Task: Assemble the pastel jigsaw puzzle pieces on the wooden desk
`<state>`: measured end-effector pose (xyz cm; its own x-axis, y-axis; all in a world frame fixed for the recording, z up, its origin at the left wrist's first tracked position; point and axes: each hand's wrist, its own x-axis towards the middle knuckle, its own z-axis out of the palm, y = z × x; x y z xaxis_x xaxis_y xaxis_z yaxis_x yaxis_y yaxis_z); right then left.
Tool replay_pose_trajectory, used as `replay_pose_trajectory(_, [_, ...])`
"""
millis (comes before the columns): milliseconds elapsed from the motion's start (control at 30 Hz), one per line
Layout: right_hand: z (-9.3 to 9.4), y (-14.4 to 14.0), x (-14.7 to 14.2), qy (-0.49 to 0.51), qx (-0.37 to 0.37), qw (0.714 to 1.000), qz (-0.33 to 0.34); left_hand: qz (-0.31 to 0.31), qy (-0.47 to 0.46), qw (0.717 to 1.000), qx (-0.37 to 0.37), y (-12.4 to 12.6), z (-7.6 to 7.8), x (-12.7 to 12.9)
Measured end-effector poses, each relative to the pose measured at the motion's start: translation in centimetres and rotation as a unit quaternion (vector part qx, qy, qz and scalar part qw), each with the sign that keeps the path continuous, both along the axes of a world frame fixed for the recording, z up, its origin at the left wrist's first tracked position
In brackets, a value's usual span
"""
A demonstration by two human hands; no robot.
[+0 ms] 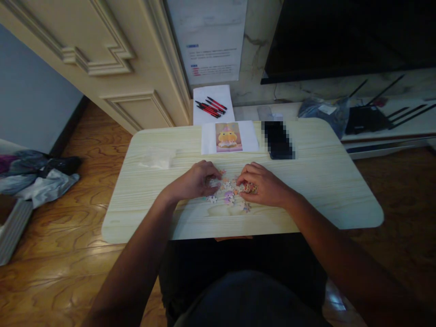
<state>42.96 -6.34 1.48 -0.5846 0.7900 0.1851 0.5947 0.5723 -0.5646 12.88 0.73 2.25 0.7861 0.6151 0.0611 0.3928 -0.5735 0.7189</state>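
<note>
A small heap of jigsaw puzzle pieces (pixel 229 197) lies near the middle of the table, white, orange and purple in colour. From the left side, my left hand (pixel 197 180) curls its fingers around some pale pieces at the heap's edge. My right hand (pixel 264 185) cups the opposite side, thumb and fingers bent around several orange and brown pieces. Parts of the pieces are hidden under both hands. A few loose pieces lie nearer to me, below the hands.
On the light wood table (pixel 136 200) are a clear plastic bag (pixel 158 159), a sheet with a yellow cartoon picture (pixel 229 137) and a black phone (pixel 278 141). Behind, several red-and-black pens (pixel 211 107) rest on white paper. A black router (pixel 366 119) stands at the right.
</note>
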Motion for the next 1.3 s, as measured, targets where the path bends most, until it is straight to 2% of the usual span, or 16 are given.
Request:
replay_pose_trajectory(267, [-0.2,0.1,0.2,0.052,0.02,0.998,0.017,-0.009,0.048,0.999,0.023,-0.9,1.0,0.6])
replay_pose_trajectory(567, [-0.7,0.4,0.1,0.073,0.013,0.997,-0.024,-0.003,0.048,0.997,0.065,-2.0,1.4,0.6])
replay_pose_trajectory(800, [0.2,0.4,1.1,0.135,-0.034,0.987,-0.081,0.024,0.018,0.996,0.079,-2.7,1.4,0.0])
replay_pose_trajectory(1000, [0.9,-0.3,3.9,0.094,-0.111,0.979,-0.142,0.051,0.0,0.993,0.103,-3.5,1.1,-0.2])
replay_pose_trajectory(1167, [1.2,-2.8,5.0,0.029,-0.089,0.984,-0.153,0.074,-0.05,0.986,0.143,-4.4,0.0,-0.6])
replay_pose_trajectory(1300, [1.0,-4.8,4.6,0.008,-0.062,0.982,-0.179,0.102,-0.033,0.977,0.183,-5.6,-0.4,-1.2])
